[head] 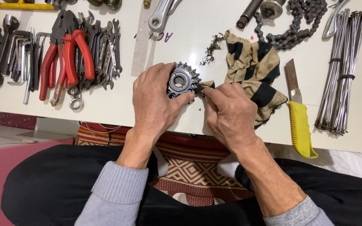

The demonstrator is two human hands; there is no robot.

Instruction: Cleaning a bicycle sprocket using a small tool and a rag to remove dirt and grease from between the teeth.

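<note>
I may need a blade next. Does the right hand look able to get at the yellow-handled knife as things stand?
Probably yes: the knife lies bare on the table just right of the right hand, nothing between. The hand would first have to drop the rag.

place: bike repair workshop | signs: wrenches (101, 50), pliers (65, 58), chain (292, 25), spokes (342, 67)

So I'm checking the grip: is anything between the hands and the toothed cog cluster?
Left hand grips the cog cluster directly, nothing between. Right hand does not touch it bare: a corner of the striped rag, pinched in its fingers, sits between them and the teeth.
</note>
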